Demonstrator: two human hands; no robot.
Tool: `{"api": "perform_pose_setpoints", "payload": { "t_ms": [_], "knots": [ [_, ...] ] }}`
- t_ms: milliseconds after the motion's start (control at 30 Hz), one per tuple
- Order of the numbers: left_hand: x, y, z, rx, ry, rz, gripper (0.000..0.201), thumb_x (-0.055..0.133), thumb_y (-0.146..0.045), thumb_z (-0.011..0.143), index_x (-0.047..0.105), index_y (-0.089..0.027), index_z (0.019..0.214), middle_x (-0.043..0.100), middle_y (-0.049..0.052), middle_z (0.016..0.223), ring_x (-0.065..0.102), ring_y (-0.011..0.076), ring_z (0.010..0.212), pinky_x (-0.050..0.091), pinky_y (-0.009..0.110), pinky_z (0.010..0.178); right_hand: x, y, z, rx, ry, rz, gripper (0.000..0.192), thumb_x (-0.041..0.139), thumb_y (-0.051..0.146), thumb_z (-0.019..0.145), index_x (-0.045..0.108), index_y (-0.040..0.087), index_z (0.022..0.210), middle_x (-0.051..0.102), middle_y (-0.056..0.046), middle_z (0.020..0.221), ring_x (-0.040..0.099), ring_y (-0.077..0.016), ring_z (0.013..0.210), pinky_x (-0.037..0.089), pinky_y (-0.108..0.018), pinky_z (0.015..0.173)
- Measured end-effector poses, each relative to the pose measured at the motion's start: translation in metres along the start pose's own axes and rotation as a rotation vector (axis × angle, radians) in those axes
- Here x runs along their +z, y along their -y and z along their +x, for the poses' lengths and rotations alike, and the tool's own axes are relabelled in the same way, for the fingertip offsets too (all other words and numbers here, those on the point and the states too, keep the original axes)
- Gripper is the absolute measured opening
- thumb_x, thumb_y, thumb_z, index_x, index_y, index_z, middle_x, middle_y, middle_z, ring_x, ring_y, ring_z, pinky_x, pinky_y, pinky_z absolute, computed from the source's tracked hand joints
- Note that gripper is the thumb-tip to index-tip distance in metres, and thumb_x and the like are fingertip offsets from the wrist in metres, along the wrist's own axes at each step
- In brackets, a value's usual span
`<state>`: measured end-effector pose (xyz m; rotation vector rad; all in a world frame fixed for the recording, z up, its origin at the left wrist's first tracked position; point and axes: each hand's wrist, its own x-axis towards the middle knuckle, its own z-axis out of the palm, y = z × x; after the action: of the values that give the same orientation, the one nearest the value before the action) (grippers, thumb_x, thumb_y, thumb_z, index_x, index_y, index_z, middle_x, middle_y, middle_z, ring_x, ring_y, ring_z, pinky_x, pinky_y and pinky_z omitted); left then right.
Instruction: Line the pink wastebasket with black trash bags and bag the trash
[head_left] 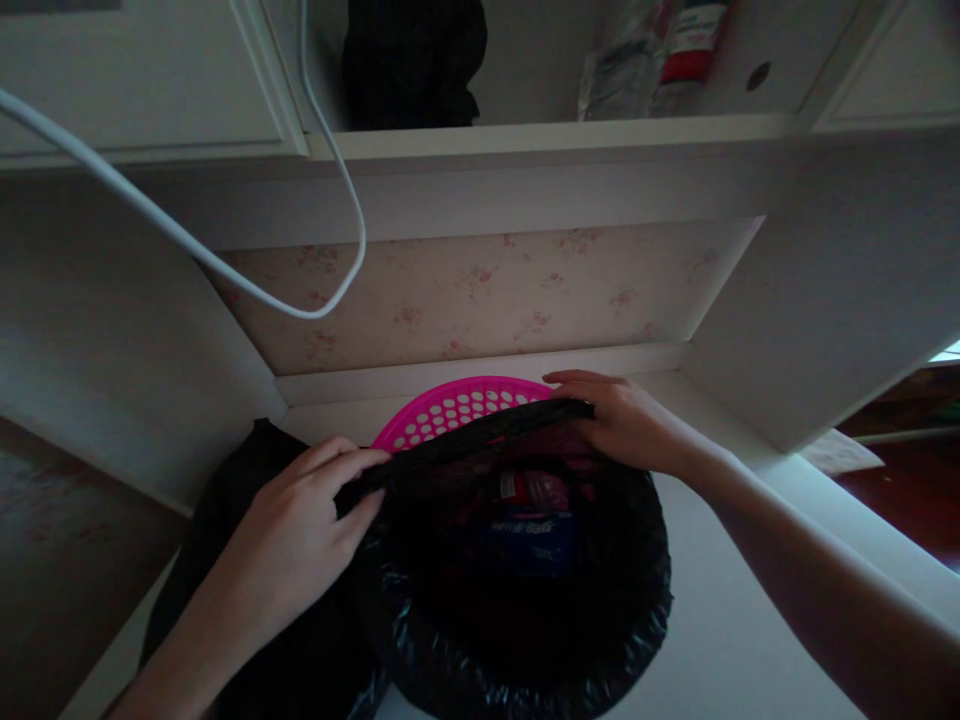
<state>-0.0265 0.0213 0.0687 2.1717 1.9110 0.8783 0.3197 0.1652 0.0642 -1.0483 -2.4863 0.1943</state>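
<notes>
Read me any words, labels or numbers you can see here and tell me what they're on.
Nothing can be read for certain.
Blue packet inside the black bag: pale lettering, too blurred to read.
Red packet above it: a white mark, unreadable.
Red-and-white container on the shelf: label too blurred to read.
Pink basket, wall and cable: no text.

A bright pink basket (457, 405), dotted with rows of pale round holes, is showing behind a glossy black bin bag (525, 600). Inside the bag, red (534, 488) and blue (529, 530) wrappers are glinting faintly. The back wall (480, 300) is wearing pale cream paper with small pink flower sprigs, and a white cable (225, 270) is looping across white cabinet panels (150, 90).
</notes>
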Motion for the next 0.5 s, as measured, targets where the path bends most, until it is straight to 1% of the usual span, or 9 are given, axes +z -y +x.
{"api": "perform_pose_setpoints", "payload": {
  "t_ms": [33,100,167,233,267,333,367,433,500],
  "knots": [
    [-0.003,0.004,0.005,-0.008,0.007,-0.02,0.033,0.059,-0.052,0.091,0.081,-0.029,0.097,0.075,0.004,0.095,0.073,0.0265,0.084,0.056,0.039,0.08,0.001,-0.003,0.001,0.02,-0.008,0.065,0.048,0.056,0.013,0.084,0.075,0.017,0.128,0.067,-0.015,0.148,0.067,-0.035,0.131,0.052,-0.048,0.113],
    [-0.008,0.011,0.015,-0.021,-0.008,-0.072,0.03,0.057,-0.05,0.087,0.078,-0.029,0.083,0.073,0.004,0.09,0.072,0.0266,0.082,0.055,0.038,0.077,0.003,-0.003,0.003,0.095,-0.038,0.206,0.046,0.055,0.015,0.084,0.076,0.021,0.124,0.072,-0.01,0.142,0.069,-0.0317,0.128,0.052,-0.043,0.11],
    [-0.01,0.016,0.024,-0.077,-0.032,-0.177,0.026,0.06,-0.048,0.083,0.076,-0.028,0.082,0.074,0.005,0.093,0.072,0.0291,0.09,0.055,0.039,0.082,0.005,-0.001,0.006,0.239,-0.071,0.355,0.035,0.058,0.022,0.086,0.078,0.024,0.115,0.082,-0.005,0.115,0.075,-0.0273,0.104,0.056,-0.038,0.093],
    [-0.008,0.019,0.035,-0.246,-0.027,-0.384,0.025,0.066,-0.045,0.077,0.075,-0.025,0.09,0.076,0.005,0.092,0.072,0.0295,0.09,0.056,0.038,0.077,0.007,0.0,0.009,0.379,-0.129,0.462,0.022,0.062,0.029,0.086,0.078,0.024,0.102,0.079,-0.001,0.088,0.07,-0.0225,0.081,0.052,-0.032,0.073],
    [-0.006,0.02,0.04,-0.36,-0.009,-0.514,0.028,0.069,-0.042,0.074,0.075,-0.025,0.095,0.076,0.004,0.087,0.072,0.0281,0.084,0.056,0.035,0.071,0.009,-0.001,0.012,0.43,-0.163,0.497,0.019,0.063,0.031,0.086,0.076,0.023,0.097,0.076,0.0,0.081,0.067,-0.0207,0.075,0.049,-0.03,0.067],
    [0.001,0.024,0.053,-0.548,0.021,-0.737,0.035,0.071,-0.035,0.067,0.073,-0.023,0.099,0.071,-0.001,0.072,0.069,0.0242,0.068,0.051,0.03,0.057,0.011,-0.003,0.019,0.485,-0.206,0.553,0.016,0.064,0.031,0.084,0.074,0.022,0.092,0.073,0.0,0.079,0.063,-0.0185,0.071,0.044,-0.027,0.061],
    [0.005,0.026,0.06,-0.594,0.027,-0.807,0.037,0.071,-0.033,0.064,0.073,-0.022,0.099,0.069,-0.002,0.066,0.067,0.0229,0.062,0.05,0.029,0.053,0.012,-0.004,0.022,0.501,-0.214,0.58,0.016,0.064,0.03,0.083,0.074,0.021,0.092,0.073,-0.001,0.08,0.062,-0.0179,0.071,0.044,-0.027,0.06],
    [0.014,0.032,0.076,-0.594,0.037,-0.865,0.037,0.067,-0.031,0.061,0.073,-0.02,0.095,0.068,-0.002,0.065,0.067,0.0232,0.059,0.051,0.031,0.053,0.015,-0.006,0.029,0.546,-0.216,0.662,0.015,0.064,0.028,0.081,0.073,0.021,0.091,0.072,-0.001,0.078,0.061,-0.0168,0.067,0.044,-0.026,0.057],
    [0.022,0.04,0.093,-0.551,0.032,-0.869,0.03,0.066,-0.032,0.06,0.073,-0.018,0.086,0.072,0.001,0.069,0.07,0.0253,0.065,0.055,0.034,0.058,0.018,-0.007,0.034,0.588,-0.206,0.763,0.017,0.064,0.026,0.08,0.074,0.02,0.092,0.072,-0.001,0.074,0.062,-0.0168,0.062,0.047,-0.027,0.054]
  ]
}}
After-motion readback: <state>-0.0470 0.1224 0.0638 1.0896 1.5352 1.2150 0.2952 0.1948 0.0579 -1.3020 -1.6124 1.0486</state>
